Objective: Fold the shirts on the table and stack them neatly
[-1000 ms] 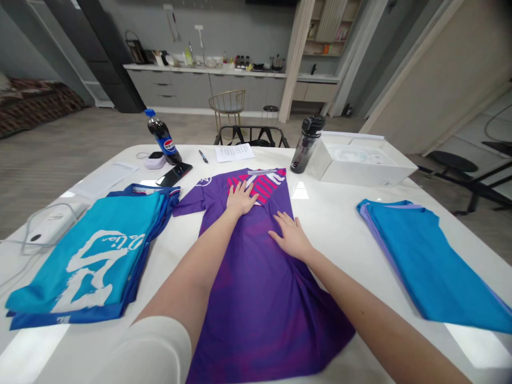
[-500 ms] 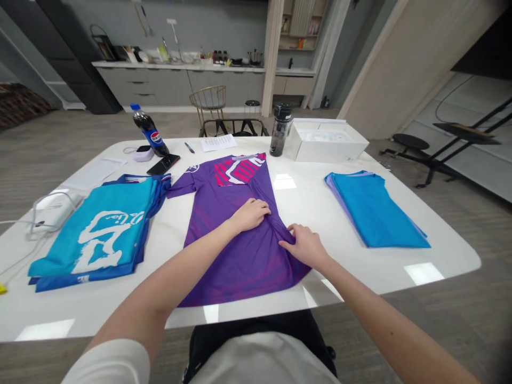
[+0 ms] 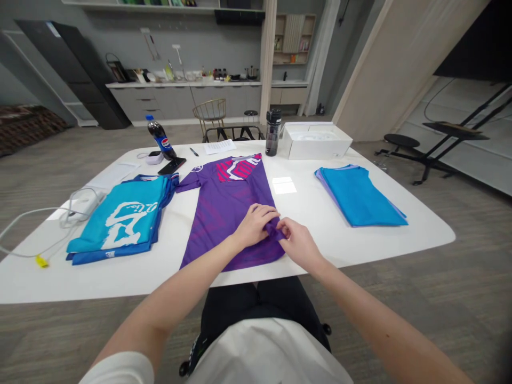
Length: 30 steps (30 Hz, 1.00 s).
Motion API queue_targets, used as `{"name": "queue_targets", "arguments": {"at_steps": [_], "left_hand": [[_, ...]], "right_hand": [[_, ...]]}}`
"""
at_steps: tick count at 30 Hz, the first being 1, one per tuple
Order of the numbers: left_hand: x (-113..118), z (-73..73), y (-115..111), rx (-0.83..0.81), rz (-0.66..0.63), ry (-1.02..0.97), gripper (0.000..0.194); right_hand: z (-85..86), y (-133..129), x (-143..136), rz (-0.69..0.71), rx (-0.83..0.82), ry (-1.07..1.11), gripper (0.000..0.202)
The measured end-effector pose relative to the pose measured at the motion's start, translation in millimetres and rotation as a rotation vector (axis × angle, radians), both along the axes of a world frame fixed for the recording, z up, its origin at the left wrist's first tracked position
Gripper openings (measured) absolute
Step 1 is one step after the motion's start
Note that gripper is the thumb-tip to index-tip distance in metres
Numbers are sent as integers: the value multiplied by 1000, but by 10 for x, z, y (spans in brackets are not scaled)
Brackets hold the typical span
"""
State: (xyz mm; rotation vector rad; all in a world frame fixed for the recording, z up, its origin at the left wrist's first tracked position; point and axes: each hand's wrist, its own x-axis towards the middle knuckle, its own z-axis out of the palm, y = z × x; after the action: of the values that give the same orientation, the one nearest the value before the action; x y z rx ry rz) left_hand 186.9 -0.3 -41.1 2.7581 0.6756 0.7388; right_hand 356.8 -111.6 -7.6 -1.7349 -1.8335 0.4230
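A purple T-shirt (image 3: 224,213) with a pink and white print near its collar lies on the white table (image 3: 304,208) in front of me. One sleeve sticks out to the left, while the right side is turned inward. My left hand (image 3: 258,224) grips the cloth at the right edge, low on the shirt. Close beside it, my right hand (image 3: 296,240) pinches a bunched bit of the same edge between thumb and fingers. The two hands nearly touch.
Folded turquoise and blue shirts (image 3: 132,213) are stacked at left, with folded blue cloth (image 3: 360,194) at right. A cola bottle (image 3: 160,138), phone (image 3: 172,166), dark drink bottle (image 3: 273,133) and white box (image 3: 316,141) stand or lie behind. A power strip (image 3: 82,205) trails cables.
My right hand has moved in toward my left, bunching the shirt's right edge between them. The camera view has shifted, showing more of the room and floor.
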Motion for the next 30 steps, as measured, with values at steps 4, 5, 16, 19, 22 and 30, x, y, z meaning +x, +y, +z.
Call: {"name": "queue_targets", "arguments": {"at_steps": [4,5,16,19,22,30], "left_hand": [[-239,-2,-316,5,-9,-4,28],[-310,-25,-362,4,6,5,26],[-724,-144,-838,36,47,294,22],[-721,-170,-930,-159,-2,203,19],[-706,-183,-968,-348,27,6,22],[-680,-79,-837,-537,99,-93,21]], "right_hand": [[-184,-180,-255,-48,107,-101,21],[-257,-217,-288,-81,98,-145,22],[-569,-450,11,-81,-22,-341,32],[-549,-506,102,-42,-4,-371,24],[-517,-543,162,-44,4,-418,38],[-363,-154,71,-5,-30,-440,39]]}}
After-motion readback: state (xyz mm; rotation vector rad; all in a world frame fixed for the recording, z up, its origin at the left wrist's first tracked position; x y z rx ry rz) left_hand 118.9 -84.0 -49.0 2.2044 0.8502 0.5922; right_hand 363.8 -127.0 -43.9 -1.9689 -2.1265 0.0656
